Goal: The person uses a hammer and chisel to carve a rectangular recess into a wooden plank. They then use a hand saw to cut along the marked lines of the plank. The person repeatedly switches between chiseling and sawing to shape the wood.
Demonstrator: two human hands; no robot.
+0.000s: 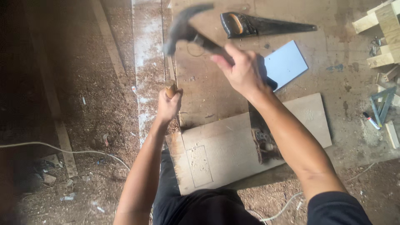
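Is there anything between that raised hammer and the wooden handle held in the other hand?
Nothing visible. The hammer in the right hand is raised above the wooden handle gripped by the left hand, with only open air between them.

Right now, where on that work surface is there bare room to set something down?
Bare room lies between the handsaw and the flat board, left of the blue sheet, under the raised hammer. The right edge is crowded with wood blocks, a square and a marker.
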